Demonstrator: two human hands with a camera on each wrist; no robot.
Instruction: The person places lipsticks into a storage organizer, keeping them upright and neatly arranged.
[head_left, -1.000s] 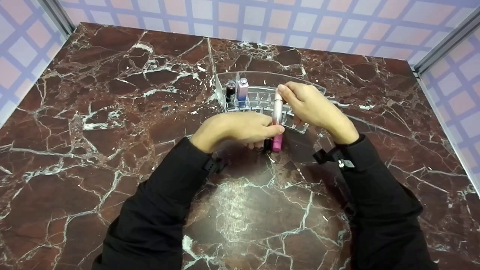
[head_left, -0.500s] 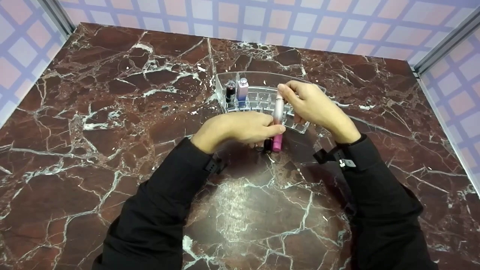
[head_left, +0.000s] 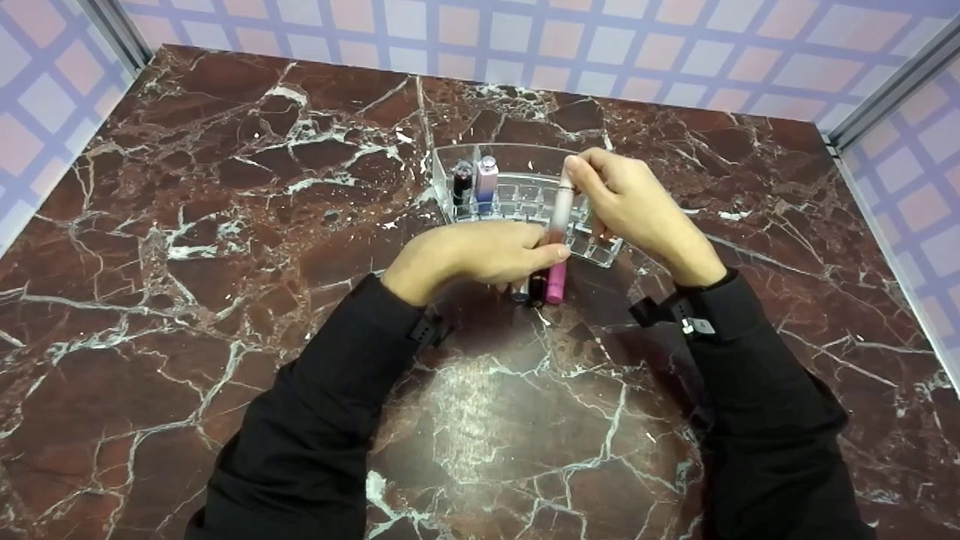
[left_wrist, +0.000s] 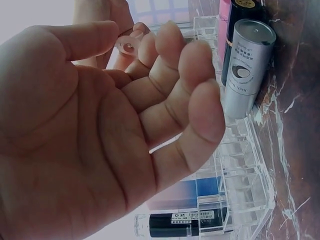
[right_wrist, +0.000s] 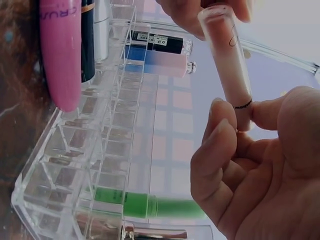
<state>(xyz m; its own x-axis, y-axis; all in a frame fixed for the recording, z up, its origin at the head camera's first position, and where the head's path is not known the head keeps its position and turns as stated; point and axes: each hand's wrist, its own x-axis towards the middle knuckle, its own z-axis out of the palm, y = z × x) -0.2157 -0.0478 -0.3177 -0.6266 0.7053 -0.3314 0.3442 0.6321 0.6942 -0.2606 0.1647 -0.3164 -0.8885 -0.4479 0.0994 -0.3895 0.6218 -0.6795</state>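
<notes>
Above the holder, a slim lip gloss tube (head_left: 561, 214), fading from white to red, stands tilted between both hands. My right hand (head_left: 634, 206) pinches its white upper end with thumb and fingertips. The lower end is between the thumb and index finger of my left hand (head_left: 476, 255), whose other fingers are loosely bent in the left wrist view. Behind and beneath is a clear tiered lipstick holder (head_left: 525, 196). Close under the left hand are a pink tube (head_left: 555, 285), a black tube (head_left: 537, 291) and a silver tube (left_wrist: 250, 67), standing at the holder's front.
A black lipstick (head_left: 462, 180) and a pink-and-blue lipstick (head_left: 486, 181) stand in the holder's back left. Toward its right end are a green tube (right_wrist: 135, 202) and a gold-banded tube (right_wrist: 155, 233). Patterned walls (head_left: 525, 41) enclose the marbled table (head_left: 225, 300).
My right hand has shifted slightly up and to the right, leaning the lip gloss tube's top rightward. The left hand has barely moved, while more of the silver tube's end shows beneath it.
</notes>
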